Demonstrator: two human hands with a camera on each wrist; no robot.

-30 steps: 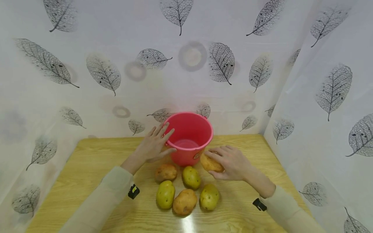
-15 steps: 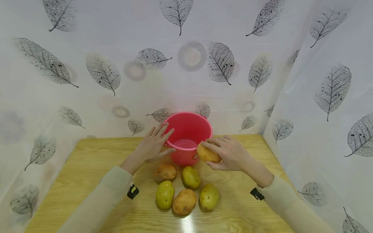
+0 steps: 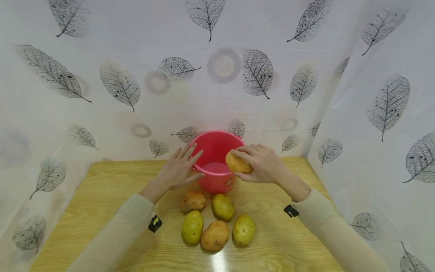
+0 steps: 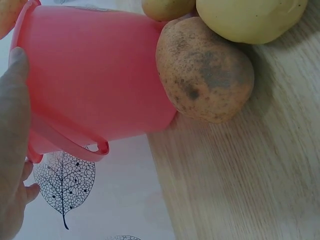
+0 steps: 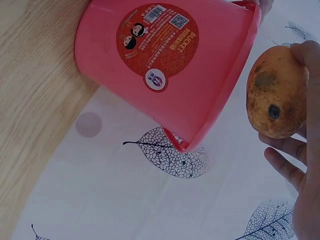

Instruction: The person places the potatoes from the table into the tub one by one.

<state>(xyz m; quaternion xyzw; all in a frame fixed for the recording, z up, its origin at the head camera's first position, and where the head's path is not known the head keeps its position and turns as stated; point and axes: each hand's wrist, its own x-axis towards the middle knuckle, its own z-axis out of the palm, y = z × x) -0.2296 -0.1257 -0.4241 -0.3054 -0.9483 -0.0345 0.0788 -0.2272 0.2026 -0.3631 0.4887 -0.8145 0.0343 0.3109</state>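
A pink plastic bucket [image 3: 214, 181] stands upright at the back middle of the table, its mouth facing up. My right hand [image 3: 263, 166] holds a brown potato [image 3: 238, 162] between thumb and fingers, over the right front of the bucket's rim. In the right wrist view, the potato [image 5: 275, 92] is raised beyond the bucket's rim, with dark spots on its skin. My left hand [image 3: 176, 170] rests against the bucket's left rim with fingers spread. Its thumb [image 4: 19, 62] lies along the outer wall near the rim in the left wrist view.
Before the bucket lie several potatoes: brown ones at the left [image 3: 193, 201] and front [image 3: 215, 236], and greenish-yellow ones at the middle [image 3: 222, 207], left [image 3: 192, 227] and right [image 3: 244, 230]. A leaf-patterned white curtain [image 3: 183, 109] encloses the table's [image 3: 112, 189] back and sides.
My right hand has lifted the potato up and leftward, from beside the bucket to over its rim. The left hand and the potatoes on the table have stayed in place.
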